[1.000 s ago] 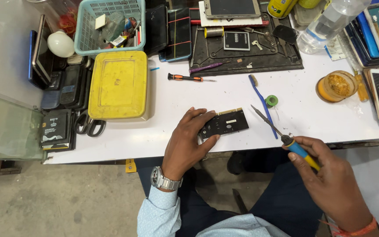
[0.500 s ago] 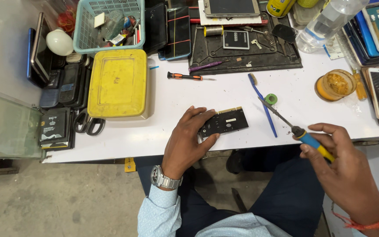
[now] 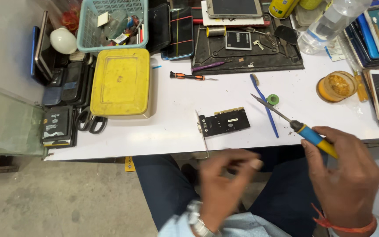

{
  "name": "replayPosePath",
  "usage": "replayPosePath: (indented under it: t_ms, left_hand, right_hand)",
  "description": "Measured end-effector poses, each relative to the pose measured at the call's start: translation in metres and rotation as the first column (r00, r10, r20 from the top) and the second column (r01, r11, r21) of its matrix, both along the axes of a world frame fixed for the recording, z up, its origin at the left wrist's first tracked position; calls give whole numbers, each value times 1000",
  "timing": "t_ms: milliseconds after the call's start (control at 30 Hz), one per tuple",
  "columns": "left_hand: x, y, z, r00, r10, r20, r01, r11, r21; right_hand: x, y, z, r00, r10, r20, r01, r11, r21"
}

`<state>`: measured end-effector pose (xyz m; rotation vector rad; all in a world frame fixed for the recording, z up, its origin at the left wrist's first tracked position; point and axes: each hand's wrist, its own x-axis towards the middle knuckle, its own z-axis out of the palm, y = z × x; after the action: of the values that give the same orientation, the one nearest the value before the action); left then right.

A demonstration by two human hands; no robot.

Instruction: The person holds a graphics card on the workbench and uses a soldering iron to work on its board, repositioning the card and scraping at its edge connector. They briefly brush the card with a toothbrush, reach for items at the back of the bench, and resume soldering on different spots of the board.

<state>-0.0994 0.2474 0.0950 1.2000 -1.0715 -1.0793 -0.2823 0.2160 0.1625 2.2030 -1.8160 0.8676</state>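
My right hand grips the soldering iron right of the circuit card — my left hand below it, blurred, fingers loosely curled, empty.

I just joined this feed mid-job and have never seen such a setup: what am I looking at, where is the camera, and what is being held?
No machine here: a person works with two bare hands, filmed by a camera on their head looking down. The right hand grips a soldering iron with a blue and yellow handle. The left hand is blurred, off the white table, holding nothing visible. A black circuit card lies near the table's edge, beside a blue brush, an orange screwdriver and a yellow box.
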Motion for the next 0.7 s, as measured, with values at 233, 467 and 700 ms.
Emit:
replayPosePath:
  t_ms: [233,467,700]
  left_hand:
    - [-79,-12,-12,674,-128,-728,321,938,133]
    - [-101,-15,-11,550,-132,-825,352,932,86]
    - [-108,-25,6,582,-69,-810,310,940,143]
  right_hand:
    - [10,16,-11,998,62,15,-62,998,-5]
    - [3,21,-7,998,16,-60,-18,999,-31]
    - [-29,36,-9,998,-56,40,53,995,86]
